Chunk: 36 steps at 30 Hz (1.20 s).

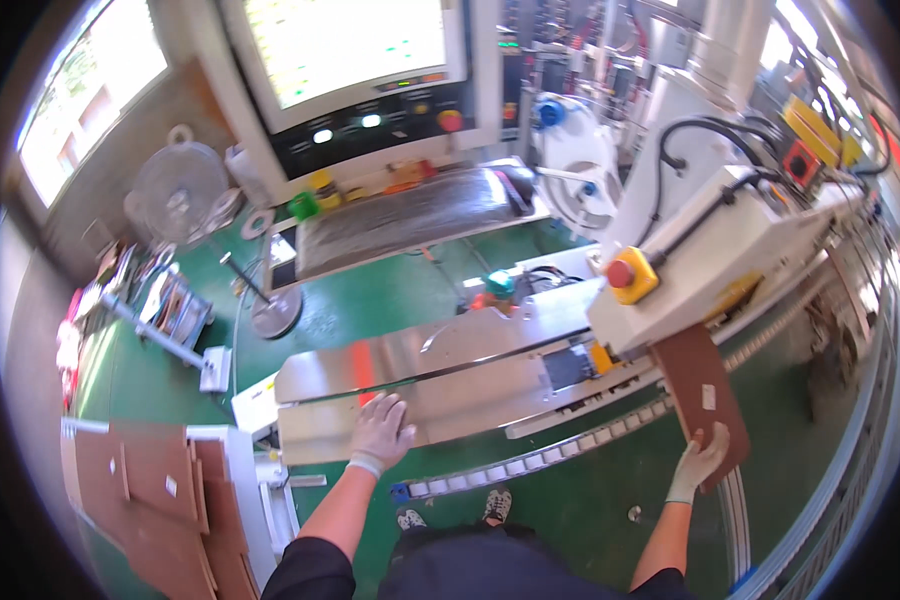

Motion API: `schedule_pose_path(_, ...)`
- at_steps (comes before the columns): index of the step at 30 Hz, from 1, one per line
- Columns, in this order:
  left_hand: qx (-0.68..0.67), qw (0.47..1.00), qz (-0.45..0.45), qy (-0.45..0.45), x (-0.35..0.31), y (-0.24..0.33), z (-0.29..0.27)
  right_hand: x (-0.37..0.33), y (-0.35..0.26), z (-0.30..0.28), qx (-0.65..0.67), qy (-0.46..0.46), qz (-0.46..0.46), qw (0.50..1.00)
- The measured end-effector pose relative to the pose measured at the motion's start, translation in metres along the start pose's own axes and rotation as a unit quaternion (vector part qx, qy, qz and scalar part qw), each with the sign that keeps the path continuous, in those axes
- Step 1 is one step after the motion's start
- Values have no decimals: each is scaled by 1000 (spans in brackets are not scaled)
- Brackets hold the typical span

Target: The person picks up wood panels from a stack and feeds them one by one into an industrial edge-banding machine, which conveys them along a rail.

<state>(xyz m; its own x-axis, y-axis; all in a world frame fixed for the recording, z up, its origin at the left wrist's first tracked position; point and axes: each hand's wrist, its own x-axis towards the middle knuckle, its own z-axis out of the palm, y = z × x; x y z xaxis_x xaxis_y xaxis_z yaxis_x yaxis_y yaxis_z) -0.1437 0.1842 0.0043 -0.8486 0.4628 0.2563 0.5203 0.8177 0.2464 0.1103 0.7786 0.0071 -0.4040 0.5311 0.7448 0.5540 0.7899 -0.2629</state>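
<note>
My left hand, in a pale glove, lies with its fingers stretched out on the near edge of a long metal machine table, just below an orange-red stripe. Nothing is in it. At the right, my gloved right hand grips the near end of a brown board with rounded corners and a small white label on top. The board's far end lies under the white machine head, which hides that part. The fingers beneath the board are partly hidden.
Brown boards are stacked at the lower left. A red stop button in a yellow housing sits on the machine head. Beyond the table stand a control panel with a bright screen and a fan. A cable chain curves below the table.
</note>
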Motion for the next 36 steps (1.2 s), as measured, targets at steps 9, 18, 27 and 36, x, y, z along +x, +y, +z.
schedule_pose_path(9, -15, 998, -67, -14, -34, -4, 0, -126, -368, -15, 283, -485, -340, 755)
schedule_pose_path(18, -257, 962, -81, 51, -46, -138, -95, -188, -467, -50, 210, -540, -363, 729)
schedule_pose_path(27, 17, 986, -89, 137, 148, -255, -159, -205, -475, -59, 191, -477, -299, 804)
schedule_pose_path(36, 8, 971, -99, 216, 187, -265, -128, -204, -476, -58, 188, -421, -246, 853)
